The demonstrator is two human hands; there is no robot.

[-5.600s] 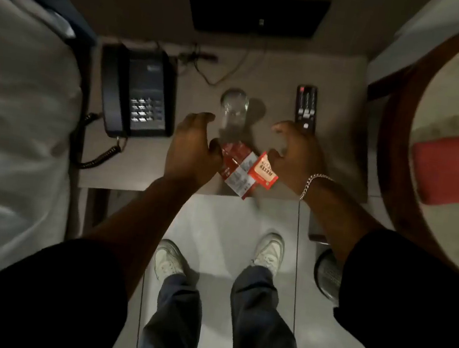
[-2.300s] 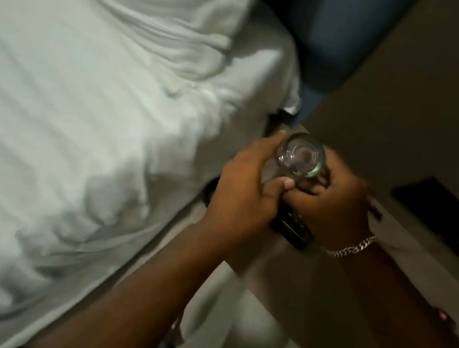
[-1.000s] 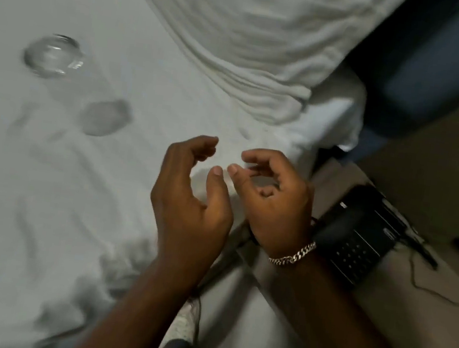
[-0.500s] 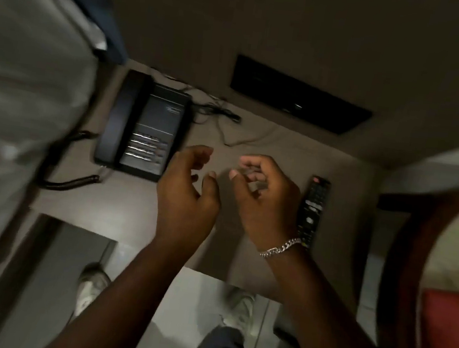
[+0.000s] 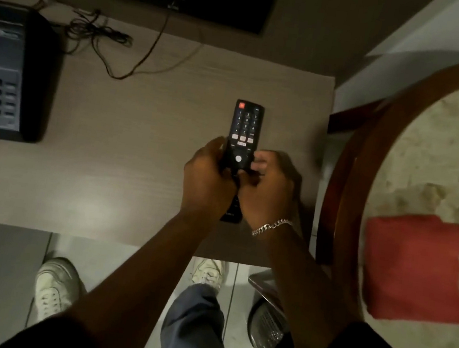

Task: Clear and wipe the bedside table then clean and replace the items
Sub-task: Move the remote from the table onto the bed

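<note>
Head view — slim black remote (image 5: 245, 129), woodgrain table (image 5: 124, 166)

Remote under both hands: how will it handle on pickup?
The remote looks like a stiff, slim bar, so probably light and unbending. It lies flat, unlikely to roll. With left hand and right hand gripping its sides, slipping seems unlikely.

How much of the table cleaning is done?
Not much yet. Both hands, left hand and right hand, close their grip on the TV remote to lift it off the bedside table. The telephone still sits there. Wiping hasn't started; the red cloth lies folded on the chair.
</note>
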